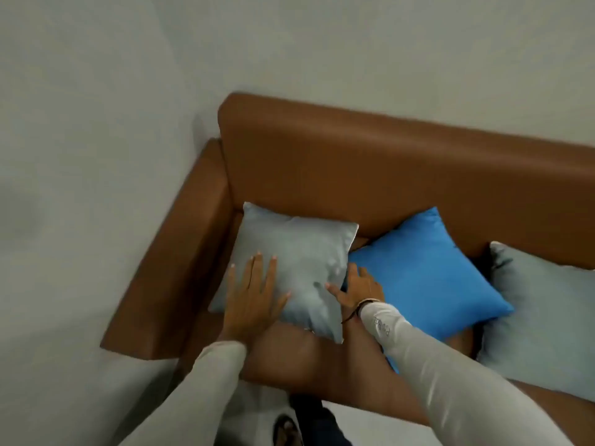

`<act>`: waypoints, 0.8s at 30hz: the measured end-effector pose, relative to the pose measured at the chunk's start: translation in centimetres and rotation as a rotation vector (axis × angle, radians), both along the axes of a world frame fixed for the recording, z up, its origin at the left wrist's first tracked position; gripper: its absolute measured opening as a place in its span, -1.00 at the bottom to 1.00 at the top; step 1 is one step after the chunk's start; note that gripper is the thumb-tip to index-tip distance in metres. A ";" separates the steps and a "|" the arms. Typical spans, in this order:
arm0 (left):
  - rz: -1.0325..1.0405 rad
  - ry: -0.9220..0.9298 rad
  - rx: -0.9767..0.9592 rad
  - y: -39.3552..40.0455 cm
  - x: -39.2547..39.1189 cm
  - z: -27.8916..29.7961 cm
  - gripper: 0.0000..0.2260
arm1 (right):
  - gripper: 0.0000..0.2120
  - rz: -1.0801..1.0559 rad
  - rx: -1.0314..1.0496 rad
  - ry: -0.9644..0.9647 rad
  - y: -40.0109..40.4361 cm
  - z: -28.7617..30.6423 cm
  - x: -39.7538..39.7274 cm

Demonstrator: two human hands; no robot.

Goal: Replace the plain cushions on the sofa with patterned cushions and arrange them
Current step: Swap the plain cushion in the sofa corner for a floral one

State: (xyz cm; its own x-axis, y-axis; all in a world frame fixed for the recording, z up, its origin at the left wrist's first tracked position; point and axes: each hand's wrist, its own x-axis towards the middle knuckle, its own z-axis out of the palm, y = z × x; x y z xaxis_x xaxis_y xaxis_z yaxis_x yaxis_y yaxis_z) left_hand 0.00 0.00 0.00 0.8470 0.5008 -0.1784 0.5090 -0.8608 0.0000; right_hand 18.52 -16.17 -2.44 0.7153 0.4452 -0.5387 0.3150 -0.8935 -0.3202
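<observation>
A plain pale grey cushion (299, 255) lies in the left corner of the brown sofa (370, 169). My left hand (254, 297) rests flat on its lower left part, fingers spread. My right hand (357, 289) is at the cushion's right edge, thumb on top and fingers reaching under or behind that edge. A plain blue cushion (428, 278) lies just to the right, partly under my right hand. A second pale grey cushion (544, 320) sits at the right edge of the view. I see no patterned cushion.
The sofa's left armrest (174, 262) runs beside the grey cushion, close to the pale wall (96, 123). The backrest stands behind all three cushions. My legs and a foot (286, 429) show on the light floor below the seat's front edge.
</observation>
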 end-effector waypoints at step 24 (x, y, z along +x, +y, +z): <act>-0.037 -0.159 -0.423 18.7 12.9 4.2 -0.51 | -0.39 -0.356 0.606 1.311 13.1 7.7 11.1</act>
